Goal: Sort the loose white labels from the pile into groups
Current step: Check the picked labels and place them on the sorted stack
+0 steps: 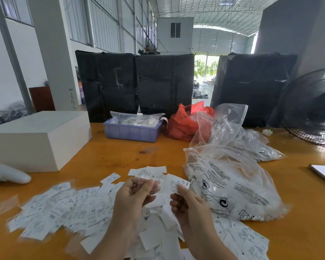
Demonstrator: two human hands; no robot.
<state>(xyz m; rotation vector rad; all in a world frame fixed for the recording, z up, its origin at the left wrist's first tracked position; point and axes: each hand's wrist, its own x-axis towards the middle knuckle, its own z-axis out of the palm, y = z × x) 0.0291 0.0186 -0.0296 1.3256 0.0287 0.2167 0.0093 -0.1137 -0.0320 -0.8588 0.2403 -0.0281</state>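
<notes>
- Loose white labels (68, 209) are spread in a pile on the orange table (120, 154), in front of the hands.
- An XS label (178, 182) is pinched by the right hand (188, 205), above the pile.
- A small clear sleeve (148, 184) is pinched by the left hand (133, 194).
- A printed clear plastic bag (233, 186) lies just right of the hands.
</notes>
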